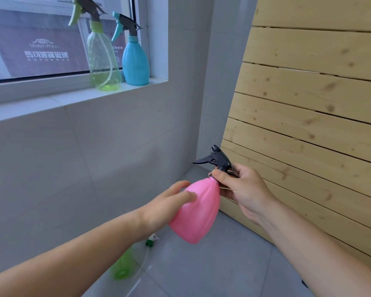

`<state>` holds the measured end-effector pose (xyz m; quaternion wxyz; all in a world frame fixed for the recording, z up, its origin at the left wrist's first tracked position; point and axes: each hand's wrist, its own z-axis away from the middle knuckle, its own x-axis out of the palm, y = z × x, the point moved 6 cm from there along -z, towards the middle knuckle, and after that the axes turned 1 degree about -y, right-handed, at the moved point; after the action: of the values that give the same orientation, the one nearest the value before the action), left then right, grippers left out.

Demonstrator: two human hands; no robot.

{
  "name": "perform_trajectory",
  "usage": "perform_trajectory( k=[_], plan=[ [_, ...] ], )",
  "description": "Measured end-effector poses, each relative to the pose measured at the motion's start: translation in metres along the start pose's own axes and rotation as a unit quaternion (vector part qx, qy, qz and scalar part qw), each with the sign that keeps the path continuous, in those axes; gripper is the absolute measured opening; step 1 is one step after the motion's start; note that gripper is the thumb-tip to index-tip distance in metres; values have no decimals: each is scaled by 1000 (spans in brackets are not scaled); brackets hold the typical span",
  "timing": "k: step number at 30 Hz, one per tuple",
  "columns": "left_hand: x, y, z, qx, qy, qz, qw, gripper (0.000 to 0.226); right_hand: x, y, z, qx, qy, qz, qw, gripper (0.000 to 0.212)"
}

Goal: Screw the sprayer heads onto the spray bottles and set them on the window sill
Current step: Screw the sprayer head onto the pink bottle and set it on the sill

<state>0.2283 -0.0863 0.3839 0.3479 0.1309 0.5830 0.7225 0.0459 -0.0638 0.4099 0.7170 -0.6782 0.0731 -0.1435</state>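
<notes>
A pink spray bottle (196,213) is held tilted in mid-air at the centre. My left hand (169,202) holds its body from the left side. My right hand (242,187) grips the bottle's neck, where a black sprayer head (217,158) sits on top. On the window sill (51,101) at upper left stand two bottles with heads on: a clear green bottle (103,61) and a blue bottle (135,61). On the floor below my left arm lies a green bottle (122,264) beside a loose sprayer head (151,240) with a white tube.
A grey tiled wall (94,157) runs under the sill. A slatted wooden panel (308,103) leans at the right, close behind my right hand. The grey floor (212,264) lies beneath the bottle.
</notes>
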Motion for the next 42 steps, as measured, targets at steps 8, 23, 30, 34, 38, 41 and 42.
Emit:
perform_trajectory(
  k=[8,23,30,34,38,41,42],
  plan=[
    [2,2,4,-1,43,-70,997,88,6,9,1,22,8,-37,999,27],
    [15,-9,0,-44,-103,118,987,67,11,4,2,11,-17,-105,994,22],
    [9,-13,-2,-7,-67,113,991,72,18,-2,6,-14,-53,-90,994,23],
    [6,-6,-4,12,10,81,997,76,15,-3,5,-25,-11,-64,998,20],
    [6,-3,-3,14,62,31,998,73,14,-2,5,-27,13,-44,999,17],
    [6,-4,-4,11,66,21,998,72,13,-4,6,-26,16,-35,999,16],
    [7,-5,-4,12,50,34,998,73,13,-5,7,-27,15,-34,999,16]
  ],
)
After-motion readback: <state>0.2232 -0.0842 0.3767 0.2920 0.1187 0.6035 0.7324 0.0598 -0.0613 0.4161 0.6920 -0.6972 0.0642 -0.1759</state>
